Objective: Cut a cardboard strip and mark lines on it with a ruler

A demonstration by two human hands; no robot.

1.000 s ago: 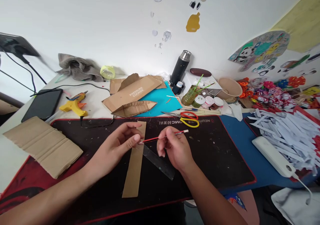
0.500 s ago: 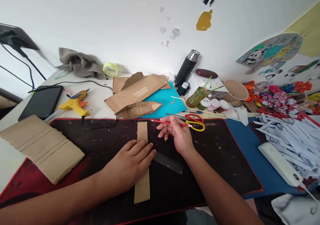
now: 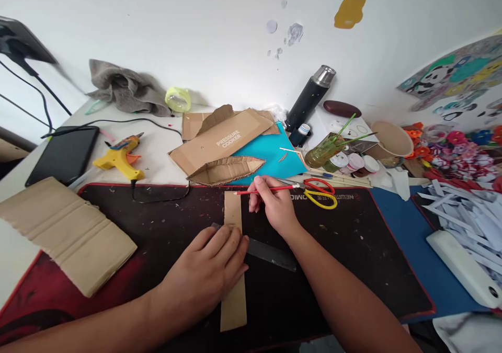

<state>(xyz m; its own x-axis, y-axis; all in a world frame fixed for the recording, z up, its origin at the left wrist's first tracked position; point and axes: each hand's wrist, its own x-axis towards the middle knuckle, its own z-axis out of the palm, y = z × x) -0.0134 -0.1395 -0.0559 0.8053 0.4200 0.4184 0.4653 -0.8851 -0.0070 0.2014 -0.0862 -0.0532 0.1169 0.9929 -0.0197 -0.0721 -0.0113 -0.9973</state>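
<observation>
My left hand [image 3: 214, 261] lies over a ruler [image 3: 272, 254] and a narrow cardboard strip [image 3: 234, 311], its fingers together and pressing the ruler across the strip. The ruler sticks out to the right of the hand. In my right hand [image 3: 270, 201] is a red pencil [image 3: 280, 188], its tip pointing left at the strip's upper end. Beyond the hands, a boat-shaped cardboard piece [image 3: 225, 171] sits by flat cardboard marked "PRESSURE COOKER" [image 3: 204, 146]. Scissors [image 3: 321, 193] with red and yellow handles lie right of the pencil.
A yellow glue gun [image 3: 121, 159], a black tablet [image 3: 65, 154] and folded cardboard [image 3: 74, 238] are on the left. At the back stand a black flask [image 3: 309, 97] and a jar [image 3: 321, 151] with green sticks. White paper strips [image 3: 465, 227] are heaped on the right.
The view has shifted, moving most things slightly. My right hand now holds the pencil in a closer grip, its tip at the strip's top. The ruler's left end now shows beside my left hand.
</observation>
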